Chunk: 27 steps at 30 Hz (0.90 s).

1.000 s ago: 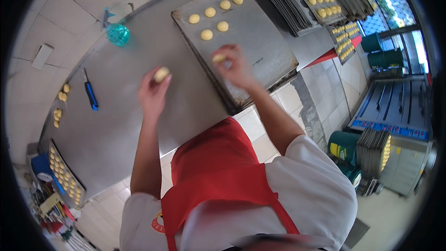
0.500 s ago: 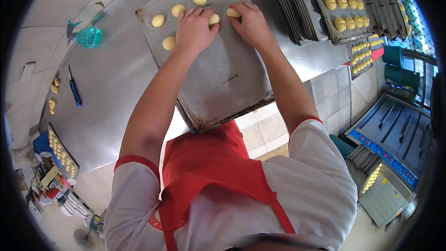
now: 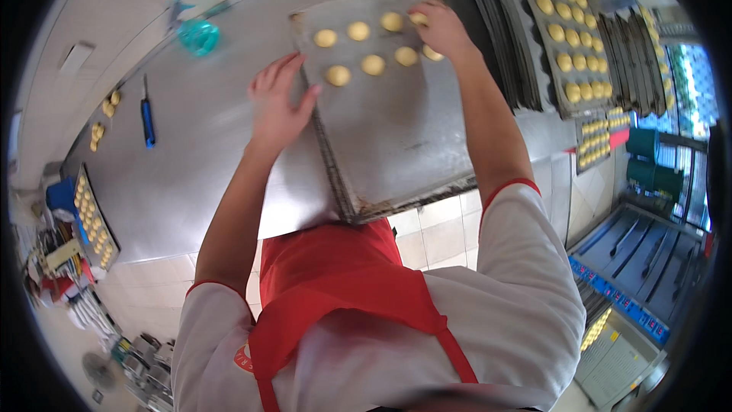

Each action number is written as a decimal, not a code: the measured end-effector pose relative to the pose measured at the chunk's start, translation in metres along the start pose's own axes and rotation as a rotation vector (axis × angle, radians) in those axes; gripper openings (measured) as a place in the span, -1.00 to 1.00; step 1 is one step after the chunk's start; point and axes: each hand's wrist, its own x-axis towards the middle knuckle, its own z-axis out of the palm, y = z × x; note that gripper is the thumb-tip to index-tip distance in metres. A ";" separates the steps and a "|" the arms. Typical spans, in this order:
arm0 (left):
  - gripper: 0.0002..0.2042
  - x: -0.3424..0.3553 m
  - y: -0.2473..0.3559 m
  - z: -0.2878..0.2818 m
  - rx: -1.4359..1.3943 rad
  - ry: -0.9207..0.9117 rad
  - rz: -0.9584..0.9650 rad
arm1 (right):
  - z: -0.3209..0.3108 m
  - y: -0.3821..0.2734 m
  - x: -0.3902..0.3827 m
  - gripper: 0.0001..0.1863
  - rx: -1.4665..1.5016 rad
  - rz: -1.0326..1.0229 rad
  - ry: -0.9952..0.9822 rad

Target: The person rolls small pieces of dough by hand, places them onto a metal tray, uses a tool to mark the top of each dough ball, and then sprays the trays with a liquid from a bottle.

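A worn metal baking tray [image 3: 393,137] lies on the steel table [image 3: 202,152], with rows of pale yellow dough balls [image 3: 372,65] across its far half. My right hand [image 3: 442,34] is at the tray's far right, fingers closed on a dough ball [image 3: 418,20]. My left hand [image 3: 279,99] is raised beside the tray's left edge, fingers apart and holding nothing. Left of it are a tool with a blue handle [image 3: 148,120], a few dough pieces [image 3: 97,133] and a teal spray bottle [image 3: 199,37].
Stacked trays [image 3: 501,38] and a tray of dough rounds [image 3: 572,23] stand at the far right. Another filled tray [image 3: 95,214] lies at the table's left end. An oven [image 3: 633,259] and green bins [image 3: 644,172] are to the right, beside a window.
My left hand has let go of its dough ball and moved left off the row. More balls now sit on the tray. My right hand has shifted to the row's far right end.
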 end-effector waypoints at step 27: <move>-0.81 -0.173 -0.604 -0.322 -0.743 0.625 -0.778 | 0.213 -0.579 -0.077 -0.68 0.458 0.140 -0.101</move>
